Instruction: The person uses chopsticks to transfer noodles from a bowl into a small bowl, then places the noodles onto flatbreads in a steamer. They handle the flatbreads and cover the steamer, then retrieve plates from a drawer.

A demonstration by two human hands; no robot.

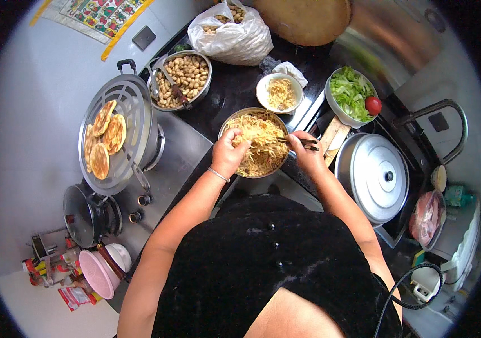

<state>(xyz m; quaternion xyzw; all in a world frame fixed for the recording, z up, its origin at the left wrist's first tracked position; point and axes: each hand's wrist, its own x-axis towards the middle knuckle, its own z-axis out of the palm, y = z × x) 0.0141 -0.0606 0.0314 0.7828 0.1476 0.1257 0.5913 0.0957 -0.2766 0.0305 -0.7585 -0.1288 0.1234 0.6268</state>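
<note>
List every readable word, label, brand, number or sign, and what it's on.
No text can be read in this view.
Wall poster: coloured pictures; any print is too small to read.
Red-and-white packet: markings too small and blurred to read.

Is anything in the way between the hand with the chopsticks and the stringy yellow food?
No, nothing I can see. The right hand holds the dark chopsticks across the bowl rim, and they reach the stringy yellow food; the left hand touches it from the other side.
</note>
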